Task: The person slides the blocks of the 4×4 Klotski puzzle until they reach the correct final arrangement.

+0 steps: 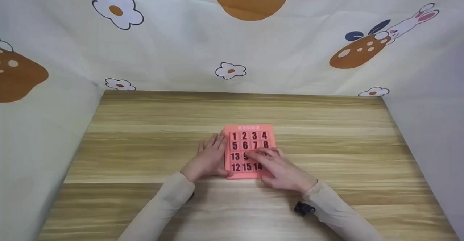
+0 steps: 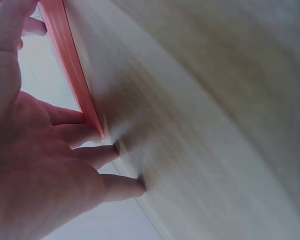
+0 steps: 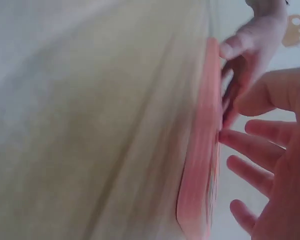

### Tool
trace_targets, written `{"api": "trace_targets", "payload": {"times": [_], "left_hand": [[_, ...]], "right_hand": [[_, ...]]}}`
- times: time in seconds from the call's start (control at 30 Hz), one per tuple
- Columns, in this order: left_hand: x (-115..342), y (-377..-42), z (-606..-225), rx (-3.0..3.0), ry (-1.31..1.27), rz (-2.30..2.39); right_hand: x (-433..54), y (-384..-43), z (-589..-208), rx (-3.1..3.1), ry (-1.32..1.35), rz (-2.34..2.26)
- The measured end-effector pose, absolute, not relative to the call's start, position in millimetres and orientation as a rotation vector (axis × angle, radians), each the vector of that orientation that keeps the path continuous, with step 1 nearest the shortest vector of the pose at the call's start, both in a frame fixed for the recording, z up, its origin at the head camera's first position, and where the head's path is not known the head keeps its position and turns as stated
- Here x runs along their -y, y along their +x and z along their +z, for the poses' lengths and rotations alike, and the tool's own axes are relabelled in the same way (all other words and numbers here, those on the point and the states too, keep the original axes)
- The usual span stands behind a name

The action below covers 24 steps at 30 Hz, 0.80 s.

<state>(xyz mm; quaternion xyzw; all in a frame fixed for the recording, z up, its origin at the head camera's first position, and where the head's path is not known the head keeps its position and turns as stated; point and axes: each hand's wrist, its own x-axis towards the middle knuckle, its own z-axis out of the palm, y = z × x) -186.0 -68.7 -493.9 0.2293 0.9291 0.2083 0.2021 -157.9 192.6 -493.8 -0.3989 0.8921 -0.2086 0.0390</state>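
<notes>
A pink number slide puzzle (image 1: 243,176) lies flat on the table, its square tiles printed with dark numerals. The top two rows run in order from 1 to 8; 13 and a partly covered 9 start the third row, and 12, 15, 14 the bottom one. My left hand (image 1: 210,159) rests against the left side, fingers stretched out, thumb by the lower left corner. Over the lower right tiles lies my right hand (image 1: 284,170), a fingertip near the 9, hiding several tiles. The right wrist view shows these fingers (image 3: 255,150) loosely spread at the puzzle's pink edge (image 3: 197,160).
The wood-grain table (image 1: 145,143) surrounds the puzzle. A pale cloth (image 1: 174,45) printed with flowers, carrots and a rabbit hangs behind it, with pale side walls left and right. A small black device (image 1: 304,209) sits at the right wrist.
</notes>
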Motion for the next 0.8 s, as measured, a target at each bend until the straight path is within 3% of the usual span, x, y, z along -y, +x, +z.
{"api": "trace_targets", "payload": {"times": [0.8], "left_hand": [[68.0,-188.4,-496.4,-2.577,0.616,0.587]], "right_hand": [[-228.4,-159.2,-494.6,-2.886,-1.198,-0.705]]}}
